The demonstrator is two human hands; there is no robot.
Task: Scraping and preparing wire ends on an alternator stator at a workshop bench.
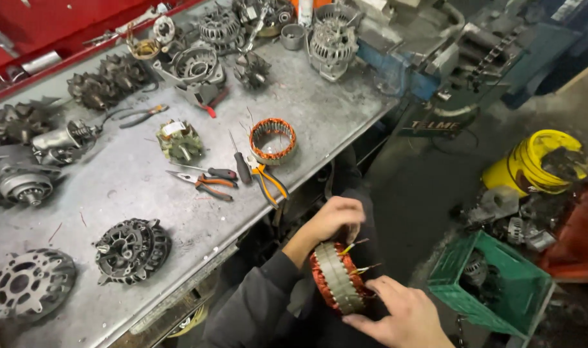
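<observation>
Below the bench edge I hold a round stator [336,278], a steel ring with copper windings and loose wire leads sticking out to the right. My left hand [336,218] grips its upper side from above. My right hand [402,316] cups its lower right side. On the metal workbench [133,180] lies a second copper-wound stator ring [273,140], with pliers [269,182], a screwdriver [241,164] and cutters [200,183] beside it.
Several alternator housings and rotors cover the bench, among them a black end frame [131,249] and a grey one [28,282]. A blue vise [403,61] stands at the bench end. On the floor are a green crate [490,283] and a yellow bucket [538,161].
</observation>
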